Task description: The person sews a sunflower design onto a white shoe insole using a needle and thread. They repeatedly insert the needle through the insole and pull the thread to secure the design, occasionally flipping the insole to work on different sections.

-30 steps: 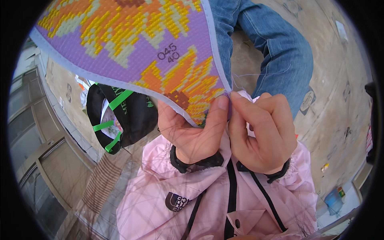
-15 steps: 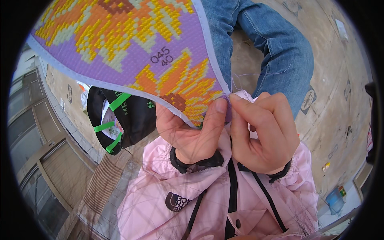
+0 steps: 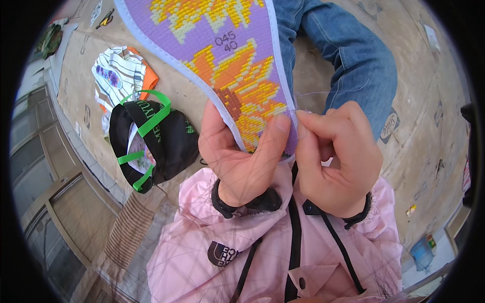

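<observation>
An insole (image 3: pixel 247 91) with yellow and orange sunflowers stitched on purple, bound in a pale lilac edge, stands raised before me. My left hand (image 3: pixel 242 156) grips its narrow lower end, thumb on the patterned face and fingers behind. At the right edge, my right hand (image 3: pixel 338 156) is closed in a pinch, thumb and forefinger touching near the binding. Something thin lies at these fingertips, too small to tell whether needle or thread. A fine purple thread (image 3: pixel 348 92) trails from there across the jeans.
A black bag (image 3: pixel 172 151) with green handles stands on the brown-covered floor at left, with striped cloth (image 3: pixel 113 76) beyond it. Small yellow-and-black scissors (image 3: pixel 105 19) lie farther off. My jeans-clad leg (image 3: pixel 353 65) bends at the upper right. A blue container (image 3: pixel 423 252) sits at lower right.
The insole has swung rightward and slightly down, uncovering the striped cloth, scissors and more of the bag. Both hands stay at its lower end, the right pinch a little lower against the edge.
</observation>
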`<state>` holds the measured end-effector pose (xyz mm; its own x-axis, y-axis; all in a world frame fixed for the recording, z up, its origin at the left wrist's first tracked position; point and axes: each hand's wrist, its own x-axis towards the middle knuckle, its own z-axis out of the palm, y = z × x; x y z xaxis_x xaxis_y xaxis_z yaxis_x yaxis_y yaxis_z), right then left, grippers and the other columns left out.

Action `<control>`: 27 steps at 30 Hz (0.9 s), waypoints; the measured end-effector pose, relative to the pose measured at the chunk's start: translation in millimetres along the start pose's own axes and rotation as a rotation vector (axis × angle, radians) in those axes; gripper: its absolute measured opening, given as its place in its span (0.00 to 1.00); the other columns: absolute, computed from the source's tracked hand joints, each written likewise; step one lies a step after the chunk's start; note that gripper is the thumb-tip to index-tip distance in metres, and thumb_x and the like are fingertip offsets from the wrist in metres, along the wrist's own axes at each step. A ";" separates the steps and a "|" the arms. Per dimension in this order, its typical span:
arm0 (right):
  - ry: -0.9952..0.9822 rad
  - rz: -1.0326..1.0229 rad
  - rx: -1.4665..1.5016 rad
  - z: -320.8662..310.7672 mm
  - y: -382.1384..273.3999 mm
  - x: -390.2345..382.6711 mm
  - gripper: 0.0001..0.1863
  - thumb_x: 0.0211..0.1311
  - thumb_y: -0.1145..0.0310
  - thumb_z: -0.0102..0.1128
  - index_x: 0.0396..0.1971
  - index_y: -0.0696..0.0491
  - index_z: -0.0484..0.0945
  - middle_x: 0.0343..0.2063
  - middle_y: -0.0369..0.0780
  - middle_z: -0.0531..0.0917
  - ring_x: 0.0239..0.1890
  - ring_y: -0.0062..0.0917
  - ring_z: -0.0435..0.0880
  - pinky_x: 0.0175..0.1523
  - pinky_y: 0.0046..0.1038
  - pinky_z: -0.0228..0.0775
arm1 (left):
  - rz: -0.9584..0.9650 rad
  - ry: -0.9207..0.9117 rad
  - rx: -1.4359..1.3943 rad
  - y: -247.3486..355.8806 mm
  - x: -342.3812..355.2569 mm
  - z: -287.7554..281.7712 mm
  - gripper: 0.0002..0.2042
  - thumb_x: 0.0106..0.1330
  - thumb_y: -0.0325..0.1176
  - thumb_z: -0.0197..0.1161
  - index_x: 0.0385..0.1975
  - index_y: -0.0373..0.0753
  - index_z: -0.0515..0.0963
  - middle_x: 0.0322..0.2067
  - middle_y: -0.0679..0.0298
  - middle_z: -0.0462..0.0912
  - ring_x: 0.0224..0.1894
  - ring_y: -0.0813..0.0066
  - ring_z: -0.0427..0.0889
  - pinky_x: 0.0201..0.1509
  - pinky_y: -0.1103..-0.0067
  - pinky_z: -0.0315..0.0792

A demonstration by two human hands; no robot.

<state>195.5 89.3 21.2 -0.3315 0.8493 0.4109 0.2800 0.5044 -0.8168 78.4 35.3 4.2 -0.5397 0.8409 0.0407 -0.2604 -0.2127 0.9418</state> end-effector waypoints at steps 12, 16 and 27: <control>-0.009 -0.058 0.000 -0.6 2.6 1.5 0.14 0.40 0.88 0.63 0.31 0.61 0.82 0.18 0.40 0.72 0.17 0.24 0.72 0.19 0.23 0.61 | -0.058 0.010 -0.014 6.1 1.4 7.6 0.20 0.62 0.17 0.62 0.53 0.32 0.67 0.45 0.62 0.80 0.43 0.81 0.80 0.46 0.83 0.75; -0.006 -0.077 -0.045 -0.6 3.1 0.1 0.14 0.39 0.88 0.63 0.31 0.61 0.82 0.18 0.40 0.72 0.16 0.24 0.71 0.19 0.23 0.60 | -0.021 0.019 -0.008 3.4 1.4 8.4 0.20 0.61 0.17 0.62 0.53 0.32 0.67 0.44 0.62 0.80 0.43 0.82 0.80 0.45 0.83 0.75; 0.003 -0.077 -0.071 2.1 3.0 -1.7 0.13 0.41 0.89 0.64 0.31 0.61 0.82 0.19 0.39 0.72 0.16 0.23 0.71 0.18 0.22 0.59 | -0.001 0.021 0.079 4.3 2.9 6.4 0.18 0.60 0.17 0.63 0.48 0.32 0.68 0.41 0.63 0.80 0.40 0.84 0.79 0.44 0.84 0.74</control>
<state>195.0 89.0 17.1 -0.3521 0.8082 0.4721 0.3170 0.5775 -0.7523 80.8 40.1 10.5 -0.5562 0.8304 0.0332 -0.1973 -0.1707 0.9654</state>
